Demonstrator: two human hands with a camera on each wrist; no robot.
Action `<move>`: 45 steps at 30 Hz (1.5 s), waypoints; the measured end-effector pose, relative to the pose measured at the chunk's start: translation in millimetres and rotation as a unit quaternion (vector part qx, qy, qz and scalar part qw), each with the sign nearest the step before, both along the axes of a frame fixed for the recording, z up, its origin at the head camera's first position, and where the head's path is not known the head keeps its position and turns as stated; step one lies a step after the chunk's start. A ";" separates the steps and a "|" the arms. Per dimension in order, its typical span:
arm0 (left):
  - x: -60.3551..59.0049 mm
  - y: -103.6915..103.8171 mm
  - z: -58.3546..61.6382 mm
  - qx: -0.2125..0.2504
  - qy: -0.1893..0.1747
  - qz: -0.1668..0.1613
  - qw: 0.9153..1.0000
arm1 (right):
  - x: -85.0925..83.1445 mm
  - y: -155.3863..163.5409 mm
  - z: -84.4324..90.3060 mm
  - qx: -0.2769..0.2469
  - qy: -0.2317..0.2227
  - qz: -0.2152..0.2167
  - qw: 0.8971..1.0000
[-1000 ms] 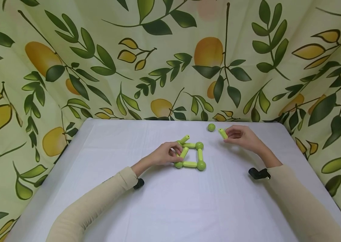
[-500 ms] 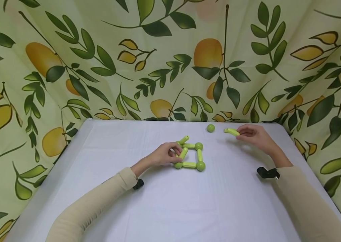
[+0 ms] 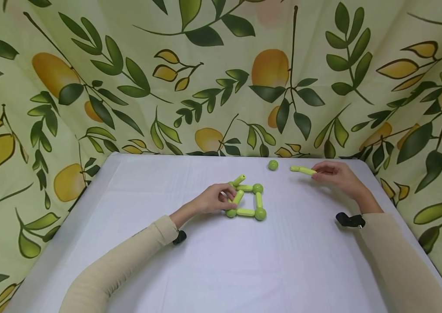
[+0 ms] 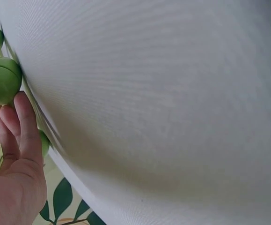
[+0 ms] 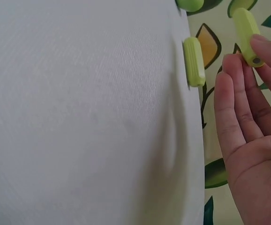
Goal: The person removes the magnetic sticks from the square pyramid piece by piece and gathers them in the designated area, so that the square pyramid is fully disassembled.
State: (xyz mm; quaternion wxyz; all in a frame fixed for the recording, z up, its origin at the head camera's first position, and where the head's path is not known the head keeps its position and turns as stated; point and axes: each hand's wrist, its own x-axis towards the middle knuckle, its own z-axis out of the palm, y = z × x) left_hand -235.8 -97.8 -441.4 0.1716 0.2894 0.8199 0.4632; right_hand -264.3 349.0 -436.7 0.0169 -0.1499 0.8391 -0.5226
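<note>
A square frame of light-green magnetic sticks (image 3: 246, 212) and green balls (image 3: 260, 214) lies at mid-table in the head view. Two more sticks rise from its left side. My left hand (image 3: 216, 198) pinches the near one, a stick (image 3: 238, 198), at the frame's near-left ball (image 3: 231, 213). The left wrist view has those fingers against a green ball (image 4: 4, 80). My right hand (image 3: 336, 176) pinches one end of a loose magnetic stick (image 3: 308, 171) between thumb and fingers. Just left of its tip, another stick (image 3: 294, 168) lies on the table, apart from it in the right wrist view.
A loose green ball (image 3: 273, 164) sits near the far edge of the white-covered table (image 3: 221, 269). A leaf-and-fruit patterned curtain (image 3: 221, 108) hangs behind it. Black wrist cameras (image 3: 349, 220) hang below both sleeves.
My right hand has moved right with its stick, which has swung to point left. The other loose stick has come into view. My left hand and the frame stay put.
</note>
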 end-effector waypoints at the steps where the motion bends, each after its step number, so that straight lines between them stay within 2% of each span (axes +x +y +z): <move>1: -0.1 0.0 -0.4 0.000 -0.001 0.000 1.000 | -0.8 1.1 -0.8 -0.001 -0.002 0.003 1.000; 6: -0.9 0.0 -2.5 0.000 -0.001 0.000 1.000 | -4.8 6.2 -5.5 -0.003 -0.015 0.006 1.000; 13: -1.2 0.4 -2.2 -0.002 0.001 -0.001 1.000 | -12.6 9.6 -11.5 0.024 -0.019 0.007 0.999; 24: -1.9 1.0 -2.7 -0.004 0.003 -0.001 1.000 | -19.7 1.3 -14.7 0.043 -0.035 0.027 0.998; 32: -1.8 0.2 -2.3 -0.003 0.000 0.000 1.000 | -23.3 -5.2 -19.7 0.080 -0.016 0.016 0.996; 45: -1.1 0.1 -1.7 -0.006 0.006 0.001 1.000 | -22.7 -9.3 -18.8 0.104 -0.040 -0.003 0.994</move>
